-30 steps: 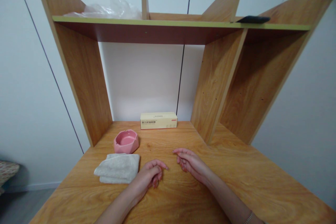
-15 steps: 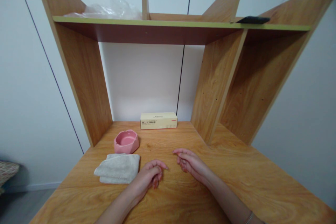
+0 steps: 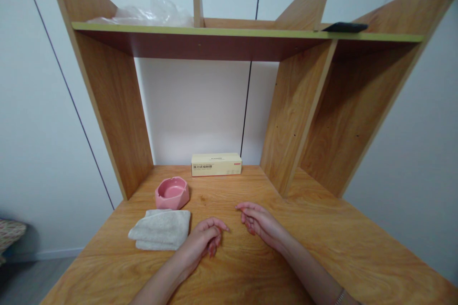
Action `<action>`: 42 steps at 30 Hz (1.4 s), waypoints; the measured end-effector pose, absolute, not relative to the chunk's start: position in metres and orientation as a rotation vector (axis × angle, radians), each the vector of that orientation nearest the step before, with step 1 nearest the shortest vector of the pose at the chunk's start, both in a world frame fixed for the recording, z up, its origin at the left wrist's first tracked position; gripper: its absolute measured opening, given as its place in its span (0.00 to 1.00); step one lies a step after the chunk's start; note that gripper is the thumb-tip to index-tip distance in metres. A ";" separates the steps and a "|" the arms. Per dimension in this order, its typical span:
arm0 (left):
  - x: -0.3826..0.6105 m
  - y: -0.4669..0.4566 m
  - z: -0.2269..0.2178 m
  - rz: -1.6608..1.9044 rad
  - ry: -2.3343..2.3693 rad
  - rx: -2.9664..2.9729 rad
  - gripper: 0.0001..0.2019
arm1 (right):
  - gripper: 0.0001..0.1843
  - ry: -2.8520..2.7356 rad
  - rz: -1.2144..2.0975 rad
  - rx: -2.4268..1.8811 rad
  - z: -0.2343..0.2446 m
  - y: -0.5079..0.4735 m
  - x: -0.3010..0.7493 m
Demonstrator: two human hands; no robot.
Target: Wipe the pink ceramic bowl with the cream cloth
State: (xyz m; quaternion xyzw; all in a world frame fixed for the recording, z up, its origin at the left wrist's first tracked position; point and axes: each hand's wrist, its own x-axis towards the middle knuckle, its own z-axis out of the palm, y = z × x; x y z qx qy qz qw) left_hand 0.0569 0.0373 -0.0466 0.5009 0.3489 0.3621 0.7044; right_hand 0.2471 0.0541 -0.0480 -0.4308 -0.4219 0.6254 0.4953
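My left hand (image 3: 204, 238) rests on its side on the wooden desk, fingers loosely curled, with nothing in it. Just left of it lies a folded light-grey cloth (image 3: 162, 229), very close to the wrist. My right hand (image 3: 258, 221) lies across from it, a short gap between the fingertips; its fingers are loosely bent and hold nothing. Behind the cloth stands a pink faceted ashtray (image 3: 173, 194) with notches in its rim. A long cream cling film box (image 3: 216, 165) sits at the back against the wall.
Wooden upright panels (image 3: 110, 114) flank the desk (image 3: 229, 276) on the left and right. Overhead runs a shelf (image 3: 232, 32) with a yellow-green edge, bearing a clear plastic bag (image 3: 153, 13) and a flat dark object (image 3: 346, 27). Patterned fabric (image 3: 10, 233) shows at far left.
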 end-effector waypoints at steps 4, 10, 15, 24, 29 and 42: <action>0.057 0.038 -0.046 0.791 0.798 1.113 0.10 | 0.13 -1.036 1.511 -1.040 -0.049 0.054 0.247; 0.057 0.039 -0.047 0.786 0.796 1.109 0.09 | 0.12 -1.034 1.509 -1.034 -0.051 0.055 0.248; 0.057 0.038 -0.047 0.801 0.788 1.121 0.10 | 0.13 -1.028 1.513 -1.036 -0.050 0.055 0.248; 0.057 0.038 -0.046 0.780 0.787 1.117 0.09 | 0.13 -1.014 1.525 -1.018 -0.049 0.055 0.247; 0.057 0.039 -0.048 0.788 0.794 1.125 0.10 | 0.13 -1.005 1.532 -1.021 -0.050 0.055 0.248; 0.057 0.039 -0.048 0.785 0.793 1.122 0.09 | 0.13 -1.012 1.521 -1.016 -0.052 0.056 0.248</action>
